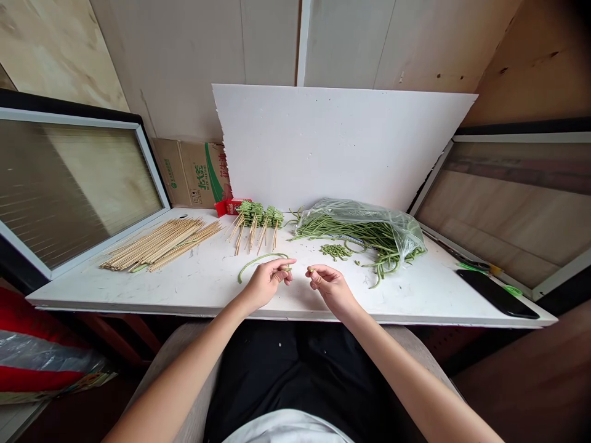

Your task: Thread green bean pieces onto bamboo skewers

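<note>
A long green bean (253,263) curves over the white tabletop, one end pinched in the fingers of my left hand (268,280). Across a small gap, my right hand (329,284) has thumb and forefinger closed on a tiny bean tip (311,269). Behind my right hand lies a small heap of short bean pieces (336,251). More long beans (341,227) spill out of a clear plastic bag (369,213). Toward the back, several skewers of folded beans (261,215) rest with their bare sticks pointing at me.
A big pile of bamboo skewers (161,244) occupies the left of the white table (184,295). A black phone (496,293) lies near the right front edge. A white board (337,147) and a cardboard box (196,175) stand behind. Framed panels (83,184) flank the table.
</note>
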The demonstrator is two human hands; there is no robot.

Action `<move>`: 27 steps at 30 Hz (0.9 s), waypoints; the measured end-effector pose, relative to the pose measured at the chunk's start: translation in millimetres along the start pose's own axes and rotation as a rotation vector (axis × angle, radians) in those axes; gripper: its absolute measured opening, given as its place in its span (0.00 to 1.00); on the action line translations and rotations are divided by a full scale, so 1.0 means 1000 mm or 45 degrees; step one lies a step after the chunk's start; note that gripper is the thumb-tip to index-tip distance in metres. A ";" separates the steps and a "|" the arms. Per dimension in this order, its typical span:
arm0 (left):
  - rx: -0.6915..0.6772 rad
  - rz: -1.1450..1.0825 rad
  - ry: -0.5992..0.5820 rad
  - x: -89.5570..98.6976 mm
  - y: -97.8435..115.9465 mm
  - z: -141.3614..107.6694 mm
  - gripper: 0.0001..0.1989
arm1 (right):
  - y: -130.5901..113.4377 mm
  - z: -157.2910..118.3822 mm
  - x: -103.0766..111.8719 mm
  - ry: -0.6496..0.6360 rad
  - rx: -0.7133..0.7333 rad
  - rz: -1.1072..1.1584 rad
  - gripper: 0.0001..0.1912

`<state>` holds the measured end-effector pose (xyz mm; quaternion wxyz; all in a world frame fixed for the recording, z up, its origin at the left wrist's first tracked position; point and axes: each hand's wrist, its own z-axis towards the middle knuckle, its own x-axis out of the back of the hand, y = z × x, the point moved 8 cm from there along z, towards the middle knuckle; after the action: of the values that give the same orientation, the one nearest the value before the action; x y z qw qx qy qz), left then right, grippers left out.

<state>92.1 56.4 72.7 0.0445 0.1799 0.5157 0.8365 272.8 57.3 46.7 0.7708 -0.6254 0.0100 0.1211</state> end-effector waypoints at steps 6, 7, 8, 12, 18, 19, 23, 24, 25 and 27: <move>0.051 0.019 0.070 0.007 -0.005 -0.001 0.18 | -0.020 0.015 0.035 0.083 0.137 -0.402 0.18; 0.051 0.036 0.085 0.009 -0.005 0.000 0.17 | -0.027 0.021 0.047 0.124 0.185 -0.498 0.19; 0.049 0.061 0.096 0.011 -0.005 0.000 0.16 | -0.034 0.026 0.060 0.175 0.232 -0.610 0.20; 0.076 0.161 0.111 0.019 -0.002 0.001 0.17 | -0.056 0.050 0.113 0.419 0.387 -1.233 0.20; 0.093 0.364 0.134 0.031 0.002 0.008 0.16 | -0.033 0.085 0.158 0.389 0.067 -1.763 0.14; 0.081 0.386 0.117 0.030 0.002 0.010 0.16 | -0.030 0.088 0.162 0.374 0.021 -1.802 0.14; 0.081 0.451 0.038 0.026 0.000 0.017 0.16 | -0.029 0.089 0.163 0.312 -0.052 -1.881 0.13; 0.092 0.459 0.031 0.026 -0.001 0.020 0.16 | -0.033 0.086 0.159 0.326 -0.029 -1.882 0.13; 0.102 0.458 0.027 0.025 -0.002 0.022 0.15 | -0.038 0.083 0.152 0.353 0.010 -1.868 0.13; 0.117 0.430 0.028 0.026 -0.001 0.025 0.14 | -0.048 0.072 0.127 0.412 0.131 -1.780 0.14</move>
<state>76.2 84.9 88.3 -0.1107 0.2566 0.5164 0.8095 395.5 139.9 87.3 0.6855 -0.4585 -0.2727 -0.4955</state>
